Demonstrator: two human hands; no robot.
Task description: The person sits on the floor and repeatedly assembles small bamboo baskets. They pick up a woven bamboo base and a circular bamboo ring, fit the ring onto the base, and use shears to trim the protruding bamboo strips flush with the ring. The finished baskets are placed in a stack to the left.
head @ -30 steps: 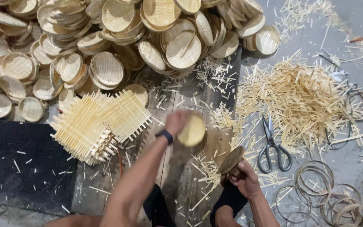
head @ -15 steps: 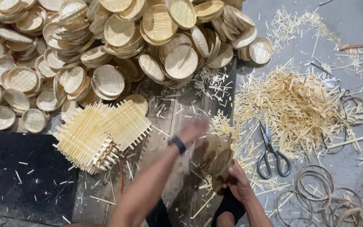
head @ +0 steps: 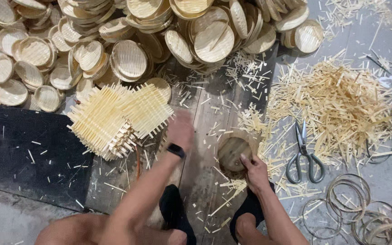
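The right hand [head: 255, 172] grips the edge of a round dark wooden mould block [head: 233, 153] that sits on the plank floor [head: 205, 136]. Left of the block, the left hand [head: 180, 131] is blurred, reaching toward a stack of square woven bamboo mats [head: 114, 120]; whether it is clenched or released cannot be told. Right of the block lie grey metal scissors [head: 304, 156]; beyond it, a heap of round woven bamboo baskets [head: 128, 59].

The round, dark wooden mould block [head: 233, 153] lies flat on the plank floor, just left of the grey-handled scissors [head: 304, 156]. The stack of square woven bamboo mats [head: 116, 119], pale yellow with bristling ends, lies well left of the scissors.
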